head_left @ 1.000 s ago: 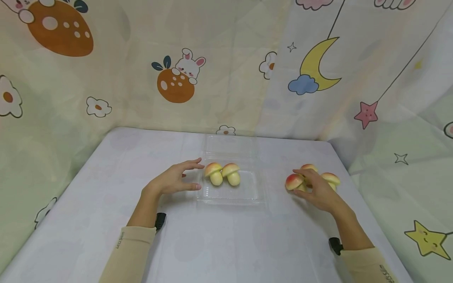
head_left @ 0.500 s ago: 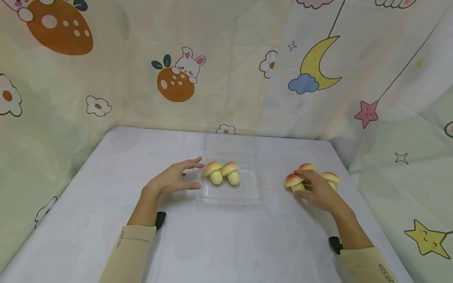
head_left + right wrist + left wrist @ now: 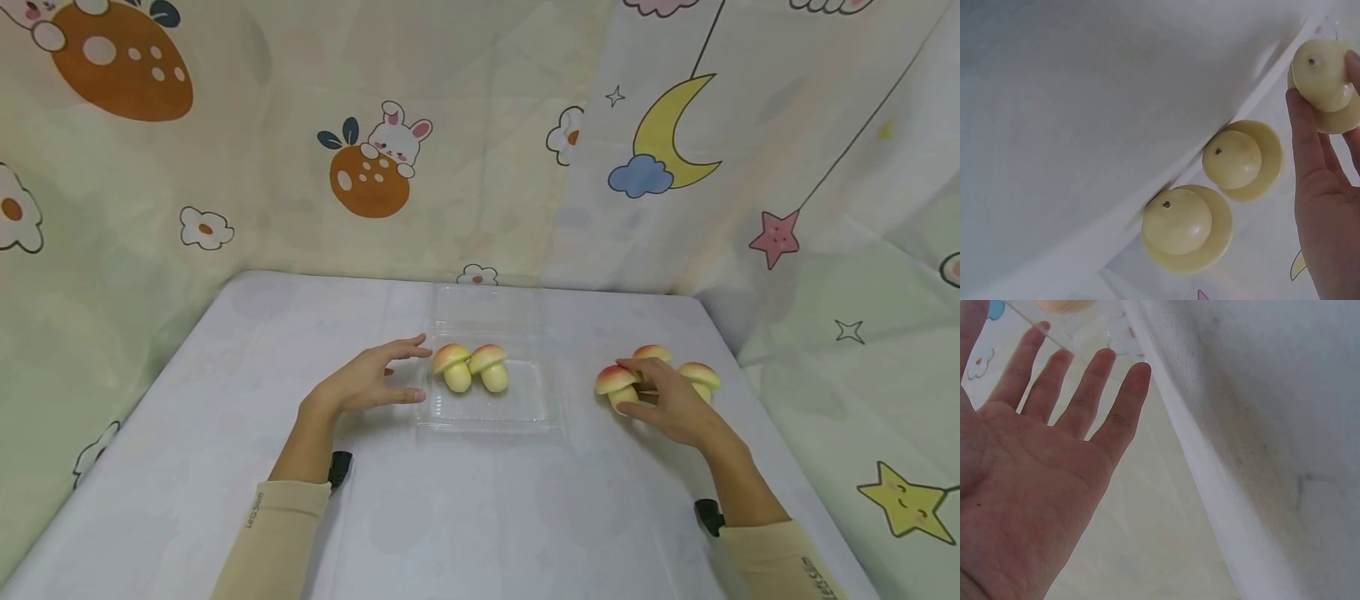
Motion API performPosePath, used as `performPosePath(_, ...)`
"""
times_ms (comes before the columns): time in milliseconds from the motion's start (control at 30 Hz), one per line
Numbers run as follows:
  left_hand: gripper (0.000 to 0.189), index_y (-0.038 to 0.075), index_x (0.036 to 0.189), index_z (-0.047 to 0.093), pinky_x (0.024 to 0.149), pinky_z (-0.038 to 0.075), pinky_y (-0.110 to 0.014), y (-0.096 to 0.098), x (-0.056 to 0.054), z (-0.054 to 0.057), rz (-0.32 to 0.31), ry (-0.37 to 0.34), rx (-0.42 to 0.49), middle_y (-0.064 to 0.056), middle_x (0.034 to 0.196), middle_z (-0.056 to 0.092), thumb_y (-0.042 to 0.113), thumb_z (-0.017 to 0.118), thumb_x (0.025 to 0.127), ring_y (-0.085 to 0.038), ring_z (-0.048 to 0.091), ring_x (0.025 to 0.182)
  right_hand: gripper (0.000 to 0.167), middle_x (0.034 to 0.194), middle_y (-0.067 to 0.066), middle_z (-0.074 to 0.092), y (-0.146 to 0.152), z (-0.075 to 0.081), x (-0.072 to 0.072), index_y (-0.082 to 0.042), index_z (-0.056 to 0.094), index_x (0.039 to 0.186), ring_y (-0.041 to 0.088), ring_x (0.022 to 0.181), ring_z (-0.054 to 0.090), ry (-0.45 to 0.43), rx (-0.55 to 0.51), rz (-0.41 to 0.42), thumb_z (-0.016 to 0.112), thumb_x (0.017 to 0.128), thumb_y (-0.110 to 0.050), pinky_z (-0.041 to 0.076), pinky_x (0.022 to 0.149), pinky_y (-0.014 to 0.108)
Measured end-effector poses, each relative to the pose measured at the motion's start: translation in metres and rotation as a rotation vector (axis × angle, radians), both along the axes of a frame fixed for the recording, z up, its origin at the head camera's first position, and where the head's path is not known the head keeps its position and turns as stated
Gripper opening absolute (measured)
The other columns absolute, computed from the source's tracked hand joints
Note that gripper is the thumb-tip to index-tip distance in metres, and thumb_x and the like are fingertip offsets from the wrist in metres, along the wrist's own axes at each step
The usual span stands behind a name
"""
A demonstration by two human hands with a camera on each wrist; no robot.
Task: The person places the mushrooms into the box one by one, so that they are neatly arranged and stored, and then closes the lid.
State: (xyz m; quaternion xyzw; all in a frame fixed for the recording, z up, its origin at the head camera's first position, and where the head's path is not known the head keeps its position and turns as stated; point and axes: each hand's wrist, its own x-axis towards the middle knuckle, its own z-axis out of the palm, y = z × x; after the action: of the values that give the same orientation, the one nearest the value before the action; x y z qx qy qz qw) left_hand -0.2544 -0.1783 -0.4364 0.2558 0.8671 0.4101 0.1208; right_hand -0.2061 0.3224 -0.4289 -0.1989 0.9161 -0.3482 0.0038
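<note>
A red-and-yellow toy mushroom [image 3: 615, 380] is pinched between the thumb and fingers of my right hand [image 3: 677, 406]. In the right wrist view, the held mushroom [image 3: 1319, 75] shows its pale stem end at the upper right. Behind and beside that hand are two more mushrooms, one at the back [image 3: 651, 352] and one at the right [image 3: 701, 377], partly covered. My left hand [image 3: 366, 382] holds nothing, fingers extended at the left side of a clear plastic container [image 3: 525, 408]. Inside the container lie two mushrooms, a left one [image 3: 452, 367] and a right one [image 3: 491, 368], side by side.
The container's transparent lid [image 3: 487, 308] lies folded back toward the rear edge of the white-covered table [image 3: 465, 517]. A printed cloth curtain [image 3: 480, 150] hangs close behind the table and along both sides.
The mushroom in my right hand has tilted more upright and shifted slightly left, its stem now showing between the fingers. My left hand has stayed in place.
</note>
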Motion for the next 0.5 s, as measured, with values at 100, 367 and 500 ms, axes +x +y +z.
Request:
performPosePath(100,0.073,0.017,0.149,0.054,0.115,0.044,-0.055,-0.001,0.0007,0.0,-0.004,0.004,0.002,0.0,0.168,0.032,0.033,0.086,0.086,-0.023,0.026,0.155,0.067,0.143,0.023,0.051,-0.0013,-0.0002,-0.0011,0.001,0.048,0.148,0.043,0.116,0.065,-0.014,0.003,0.001,0.08,0.091,-0.014,0.058,0.096,0.051)
performPosePath(367,0.072,0.018,0.149,0.054,0.115,0.045,-0.053,-0.0009,0.0008,0.0007,-0.015,0.014,-0.001,0.0,0.168,0.032,0.036,0.085,0.086,-0.023,0.027,0.155,0.067,0.142,0.02,0.051,-0.0044,0.0004,-0.0013,-0.002,0.046,0.15,0.044,0.118,0.064,-0.031,0.001,-0.005,0.078,0.093,-0.018,0.057,0.098,0.05)
performPosePath(500,0.071,0.02,0.149,0.054,0.116,0.044,-0.053,-0.0007,0.0014,0.0013,-0.003,0.005,-0.005,0.001,0.168,0.032,0.035,0.085,0.086,-0.021,0.027,0.155,0.066,0.139,0.018,0.053,-0.0073,0.001,-0.0026,-0.003,0.047,0.15,0.043,0.117,0.064,-0.024,-0.026,-0.008,0.078,0.093,-0.017,0.057,0.097,0.051)
